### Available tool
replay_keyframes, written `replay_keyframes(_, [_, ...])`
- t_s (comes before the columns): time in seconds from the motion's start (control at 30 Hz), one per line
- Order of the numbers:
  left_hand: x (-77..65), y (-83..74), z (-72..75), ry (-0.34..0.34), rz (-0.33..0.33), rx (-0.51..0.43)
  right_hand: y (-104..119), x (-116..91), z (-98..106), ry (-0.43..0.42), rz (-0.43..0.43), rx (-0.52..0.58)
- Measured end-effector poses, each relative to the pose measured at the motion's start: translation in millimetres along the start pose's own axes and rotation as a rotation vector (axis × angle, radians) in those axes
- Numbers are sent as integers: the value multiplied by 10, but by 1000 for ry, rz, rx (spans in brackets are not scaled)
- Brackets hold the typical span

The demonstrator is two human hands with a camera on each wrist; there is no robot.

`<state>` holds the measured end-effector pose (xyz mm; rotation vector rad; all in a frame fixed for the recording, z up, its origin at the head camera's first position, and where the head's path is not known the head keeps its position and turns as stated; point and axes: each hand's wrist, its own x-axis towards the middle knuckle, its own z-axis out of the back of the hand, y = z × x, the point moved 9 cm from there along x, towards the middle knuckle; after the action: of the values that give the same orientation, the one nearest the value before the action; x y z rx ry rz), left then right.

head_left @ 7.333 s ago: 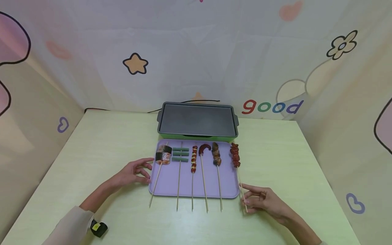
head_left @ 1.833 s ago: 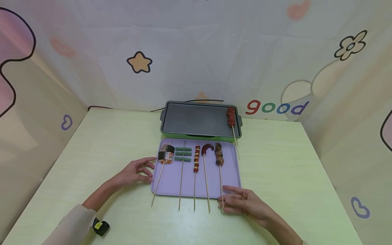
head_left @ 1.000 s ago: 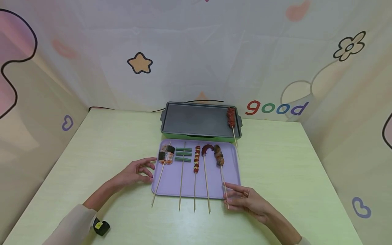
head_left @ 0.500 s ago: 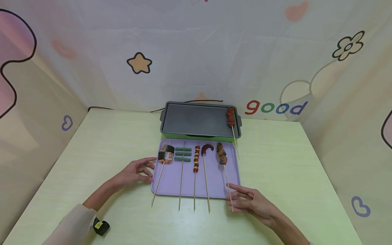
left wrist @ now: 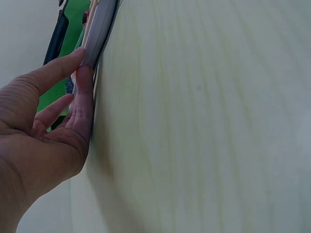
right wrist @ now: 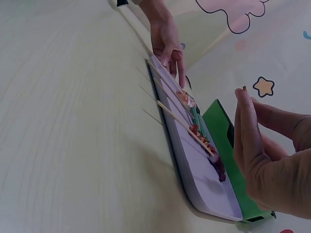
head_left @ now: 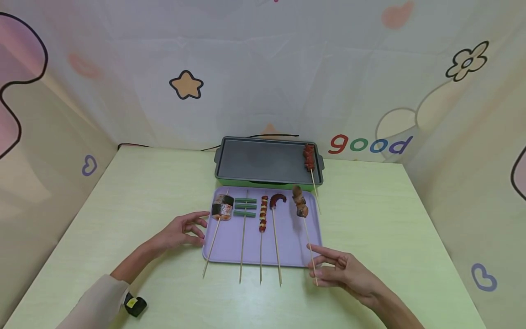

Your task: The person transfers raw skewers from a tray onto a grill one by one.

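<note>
My right hand [head_left: 344,273] pinches the stick of a skewer with brown chunks [head_left: 300,204], raised above the right part of the lilac tray [head_left: 289,249]. In the right wrist view, little more than the stick's end [right wrist: 245,89] shows at the fingertips. My left hand [head_left: 182,230] touches the tray's left rim with relaxed fingers; the left wrist view shows thumb and fingers against that edge. Lying on the tray are a skewer with dark-banded pieces [head_left: 222,208], one with green sticks [head_left: 245,207], one with red and yellow pieces [head_left: 263,214] and one with a curled dark-red tentacle [head_left: 278,199].
Directly behind the tray stands a green electric griddle [head_left: 263,160] with a dark plate. A red meat skewer [head_left: 309,157] lies at its right end, stick overhanging the front. A black cord runs behind, along the printed curtain [head_left: 255,82]. A black band [head_left: 134,305] is on the left wrist.
The red meat skewer went from the tray onto the griddle. Afterwards my right hand took the brown-chunk skewer, shifted it right and lifted it. My left hand stayed at the tray.
</note>
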<state>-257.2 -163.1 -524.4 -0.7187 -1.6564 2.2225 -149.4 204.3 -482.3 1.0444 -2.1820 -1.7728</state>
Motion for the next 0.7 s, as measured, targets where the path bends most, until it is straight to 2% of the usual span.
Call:
replay_keyframes(0.4, [-7, -11, -1, 2, -22, 4, 228, 97, -16, -8, 22, -29])
replay_keyframes(0.7, [-8, 12, 7, 0, -19, 11, 406, 236, 88, -105, 9, -71])
